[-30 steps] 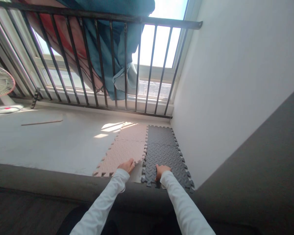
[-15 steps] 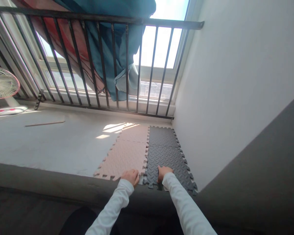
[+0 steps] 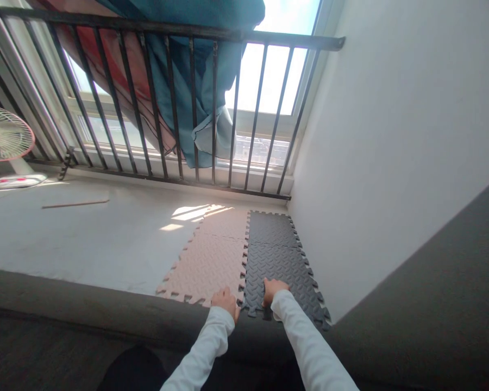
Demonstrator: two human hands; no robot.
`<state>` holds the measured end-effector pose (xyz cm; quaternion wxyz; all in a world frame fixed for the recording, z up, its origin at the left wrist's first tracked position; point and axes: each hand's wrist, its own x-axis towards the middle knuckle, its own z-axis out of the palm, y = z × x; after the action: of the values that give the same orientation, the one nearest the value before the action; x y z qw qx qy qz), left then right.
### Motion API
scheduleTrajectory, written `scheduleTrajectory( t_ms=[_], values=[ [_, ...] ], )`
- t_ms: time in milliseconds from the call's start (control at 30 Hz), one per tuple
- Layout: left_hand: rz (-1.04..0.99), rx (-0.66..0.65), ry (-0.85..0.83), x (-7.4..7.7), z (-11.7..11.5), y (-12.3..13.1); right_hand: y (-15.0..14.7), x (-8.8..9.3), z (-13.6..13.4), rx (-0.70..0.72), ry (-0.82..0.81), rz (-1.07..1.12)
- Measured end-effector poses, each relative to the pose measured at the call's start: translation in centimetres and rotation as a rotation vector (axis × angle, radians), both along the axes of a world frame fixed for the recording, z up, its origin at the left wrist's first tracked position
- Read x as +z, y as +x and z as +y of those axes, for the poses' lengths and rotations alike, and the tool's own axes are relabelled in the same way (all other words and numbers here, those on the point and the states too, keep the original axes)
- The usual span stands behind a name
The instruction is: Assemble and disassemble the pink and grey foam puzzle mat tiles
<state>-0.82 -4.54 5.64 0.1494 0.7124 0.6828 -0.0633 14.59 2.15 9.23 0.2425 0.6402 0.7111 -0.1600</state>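
Note:
Pink foam mats (image 3: 212, 266) and black foam mats (image 3: 275, 266) with toothed edges lie side by side on a pale ledge. My left hand (image 3: 226, 302) is at the front edge of the pink mats, near the seam, its fingers curled over the edge. On the black mats, close to their front edge, rests my right hand (image 3: 274, 290), with its fingers bent together against the mat. The fingertips of both hands are partly hidden. The mats' toothed sides meet along the seam between the hands.
A black metal railing (image 3: 171, 103) runs along the window, with teal and red curtains (image 3: 212, 76) behind it. A fan (image 3: 8, 141) stands at the far left. A thin stick (image 3: 75, 204) lies on the ledge. A white wall (image 3: 383, 136) borders the right side.
My left hand has moved slightly right and toward me, along the pink mat's front edge to the seam. The gap at the front of the seam looks narrower. My right hand has barely moved.

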Motion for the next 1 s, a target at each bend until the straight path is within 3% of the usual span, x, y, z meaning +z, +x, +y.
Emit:
scheduleTrajectory(
  t_ms=[433,1000],
  values=[
    [-0.039,0.116,0.153,-2.7,-0.7,-0.5,0.0,0.3,-0.1,-0.007,-0.014,-0.008],
    [-0.058,0.130,0.287,-3.5,-1.1,-1.0,0.0,0.1,0.3,0.001,-0.027,-0.022]
  ],
)
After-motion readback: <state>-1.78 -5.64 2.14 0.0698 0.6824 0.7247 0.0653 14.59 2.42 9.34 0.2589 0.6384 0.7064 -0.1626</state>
